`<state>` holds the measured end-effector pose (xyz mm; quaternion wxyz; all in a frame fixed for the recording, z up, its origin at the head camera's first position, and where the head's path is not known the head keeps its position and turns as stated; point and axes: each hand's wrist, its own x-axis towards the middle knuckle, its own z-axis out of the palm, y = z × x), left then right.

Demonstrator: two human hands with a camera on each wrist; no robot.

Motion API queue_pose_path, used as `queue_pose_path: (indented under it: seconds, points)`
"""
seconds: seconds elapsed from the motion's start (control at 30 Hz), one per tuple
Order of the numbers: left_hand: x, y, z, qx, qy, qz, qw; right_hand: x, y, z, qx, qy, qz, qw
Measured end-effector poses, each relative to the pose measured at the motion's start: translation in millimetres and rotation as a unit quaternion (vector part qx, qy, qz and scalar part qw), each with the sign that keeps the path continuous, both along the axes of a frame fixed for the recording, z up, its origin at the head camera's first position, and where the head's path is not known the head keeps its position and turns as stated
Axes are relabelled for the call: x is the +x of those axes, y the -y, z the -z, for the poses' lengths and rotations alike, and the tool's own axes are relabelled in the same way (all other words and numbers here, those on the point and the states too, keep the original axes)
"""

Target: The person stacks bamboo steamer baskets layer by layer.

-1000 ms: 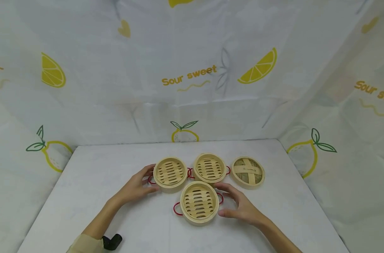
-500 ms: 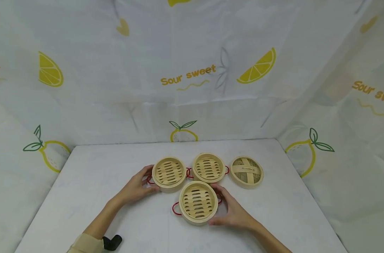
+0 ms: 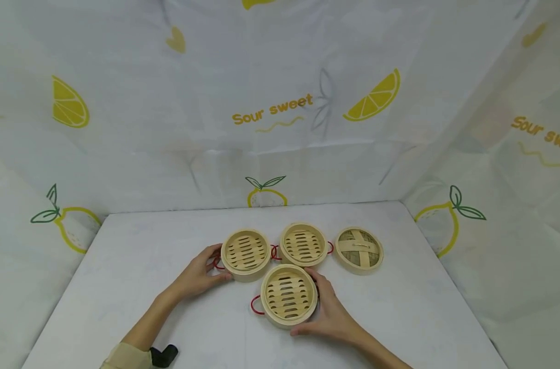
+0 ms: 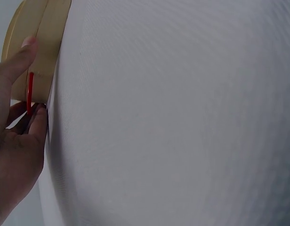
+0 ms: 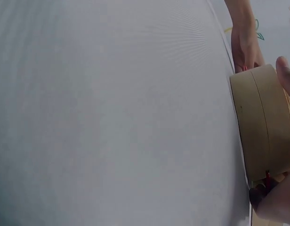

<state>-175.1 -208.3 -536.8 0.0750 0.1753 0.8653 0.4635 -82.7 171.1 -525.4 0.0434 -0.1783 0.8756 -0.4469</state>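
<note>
My left hand [image 3: 196, 275] grips the left bamboo steamer basket [image 3: 246, 252], thumb at its front and fingers around its far left side by the red handle [image 3: 218, 263]. In the left wrist view the thumb lies on the basket wall [image 4: 47, 37]. Closest to me is another slatted steamer basket [image 3: 289, 297], with my right hand [image 3: 329, 313] curved around its right side, thumb at the front and fingers at the back. That hand covers its right handle in the head view. The right wrist view shows the basket's side wall [image 5: 262, 120] between thumb and fingers.
Behind the front basket stands a third steamer basket [image 3: 304, 245], its red handle overlapping the left basket's. A woven bamboo lid [image 3: 360, 250] lies to the right. The white table [image 3: 146, 238] meets a lemon-print curtain [image 3: 206, 123] at its back edge.
My right hand has moved left from beside the front basket and closed around it, its thumb sliding to the basket's front. The left hand stays on the left basket. The head view has shifted slightly.
</note>
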Motion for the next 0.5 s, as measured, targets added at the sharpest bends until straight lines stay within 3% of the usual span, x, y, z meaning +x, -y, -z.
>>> queue_pose_path:
  seconds: [0.23, 0.5]
  points:
    - [-0.8, -0.6, 3.2, 0.007, 0.001, 0.002, 1.0, 1.3, 6.5, -0.5, -0.032, 0.015, 0.017, 0.9992]
    - [-0.8, 0.1, 5.1, 0.001, 0.003, -0.003, 1.0, 0.4, 8.5, -1.9, 0.019, -0.007, 0.01, 0.9997]
